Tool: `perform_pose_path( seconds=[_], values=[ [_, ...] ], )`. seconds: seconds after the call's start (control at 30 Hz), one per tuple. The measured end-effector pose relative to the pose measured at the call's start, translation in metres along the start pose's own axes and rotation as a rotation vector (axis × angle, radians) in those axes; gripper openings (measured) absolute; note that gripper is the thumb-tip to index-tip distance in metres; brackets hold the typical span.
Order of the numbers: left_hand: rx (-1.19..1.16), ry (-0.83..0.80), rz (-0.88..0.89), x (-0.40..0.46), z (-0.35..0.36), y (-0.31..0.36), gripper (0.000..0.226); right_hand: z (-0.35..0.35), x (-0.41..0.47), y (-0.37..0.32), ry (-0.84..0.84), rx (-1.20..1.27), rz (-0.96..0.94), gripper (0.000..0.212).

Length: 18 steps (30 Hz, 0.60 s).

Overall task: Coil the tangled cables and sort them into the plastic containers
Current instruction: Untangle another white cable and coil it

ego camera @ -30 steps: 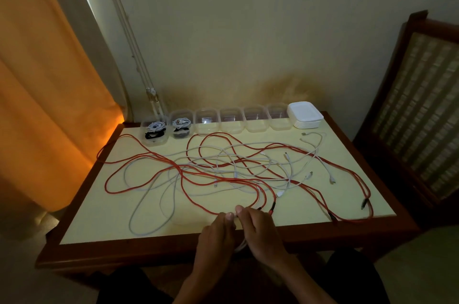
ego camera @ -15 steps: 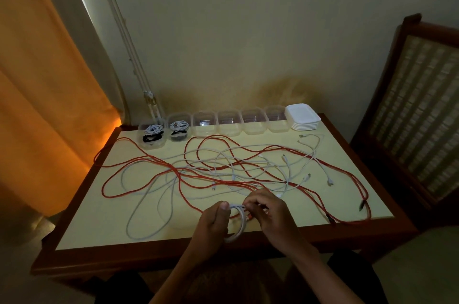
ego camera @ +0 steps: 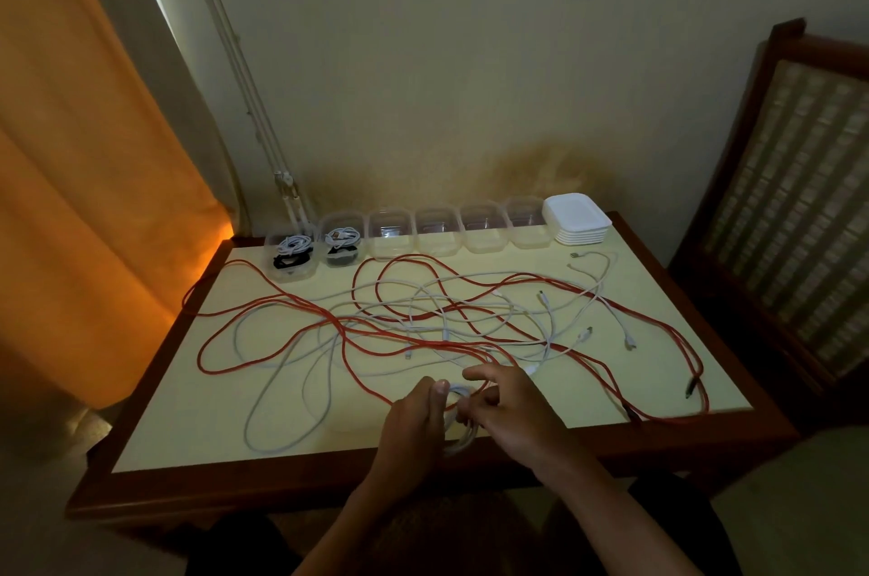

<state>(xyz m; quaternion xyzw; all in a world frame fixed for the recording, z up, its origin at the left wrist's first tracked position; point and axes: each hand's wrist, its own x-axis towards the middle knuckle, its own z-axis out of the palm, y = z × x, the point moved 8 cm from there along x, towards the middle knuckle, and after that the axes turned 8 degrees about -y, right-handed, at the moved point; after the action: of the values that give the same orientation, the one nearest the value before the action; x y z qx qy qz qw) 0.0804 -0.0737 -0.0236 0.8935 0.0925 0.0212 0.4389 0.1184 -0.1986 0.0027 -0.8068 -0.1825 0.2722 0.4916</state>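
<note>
Left hand (ego camera: 414, 422) grips the small white coil (ego camera: 458, 427) at the near edge of the surface (ego camera: 188, 415) so the loops don't spring apart, right hand (ego camera: 510, 406) fingers pinch the next turn onto it, and four containers (ego camera: 458, 227) at the back sit empty for sorting.

Red (ego camera: 301, 310), white cables (ego camera: 277, 387) tangled; six containers (ego camera: 435, 241) behind
</note>
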Motion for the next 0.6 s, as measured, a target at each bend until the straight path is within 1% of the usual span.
perform_pose_path(
  seconds=[0.07, 0.1, 0.13, 0.17, 0.2, 0.23, 0.27, 0.3, 0.33, 0.37, 0.4, 0.47, 0.5, 0.53, 0.6],
  values=[
    [-0.072, -0.013, 0.009, -0.002, 0.003, -0.001, 0.028, 0.002, 0.000, 0.001, -0.025, 0.061, 0.047, 0.027],
    [-0.142, -0.016, 0.016, -0.003, 0.003, 0.000, 0.029, 0.003, 0.000, 0.003, -0.035, 0.186, 0.072, 0.024],
    [-0.227, -0.029, 0.026, -0.003, 0.003, 0.001, 0.032, 0.006, 0.001, 0.006, -0.057, 0.390, 0.094, 0.023],
    [-0.310, -0.047, 0.038, -0.002, 0.004, 0.002, 0.035, 0.012, 0.001, 0.007, -0.095, 0.652, 0.099, 0.024],
    [-0.372, -0.065, 0.049, -0.002, 0.003, 0.005, 0.037, 0.019, -0.001, 0.006, -0.141, 0.908, 0.095, 0.025],
    [-0.403, -0.083, 0.060, 0.000, 0.004, 0.006, 0.039, 0.025, -0.002, 0.005, -0.177, 1.112, 0.093, 0.025],
    [-0.405, -0.101, 0.071, 0.001, 0.004, 0.008, 0.039, 0.030, -0.003, 0.007, -0.194, 1.251, 0.102, 0.026],
    [-0.385, -0.114, 0.075, 0.003, 0.006, 0.007, 0.038, 0.033, -0.003, 0.010, -0.197, 1.327, 0.115, 0.028],
    [-0.341, -0.120, 0.068, 0.005, 0.008, 0.008, 0.037, 0.036, -0.003, 0.014, -0.193, 1.347, 0.125, 0.031],
    [-0.282, -0.106, 0.058, 0.006, 0.009, 0.006, 0.035, 0.036, -0.002, 0.019, -0.168, 1.280, 0.126, 0.032],
    [-0.220, -0.077, 0.042, 0.007, 0.008, 0.005, 0.034, 0.031, 0.000, 0.026, -0.109, 1.104, 0.119, 0.031],
    [-0.130, -0.005, 0.009, 0.007, 0.006, -0.002, 0.030, 0.009, -0.002, 0.037, 0.099, 0.544, 0.129, 0.024],
    [-0.099, 0.040, -0.003, 0.006, 0.004, -0.005, 0.028, 0.001, -0.005, 0.037, 0.179, 0.345, 0.119, 0.022],
    [-0.081, 0.075, -0.019, 0.005, 0.001, -0.008, 0.027, -0.002, -0.008, 0.036, 0.210, 0.256, 0.098, 0.022],
    [-0.053, 0.118, -0.043, 0.004, -0.002, -0.014, 0.026, 0.000, -0.011, 0.032, 0.164, 0.207, 0.056, 0.033]
  ],
)
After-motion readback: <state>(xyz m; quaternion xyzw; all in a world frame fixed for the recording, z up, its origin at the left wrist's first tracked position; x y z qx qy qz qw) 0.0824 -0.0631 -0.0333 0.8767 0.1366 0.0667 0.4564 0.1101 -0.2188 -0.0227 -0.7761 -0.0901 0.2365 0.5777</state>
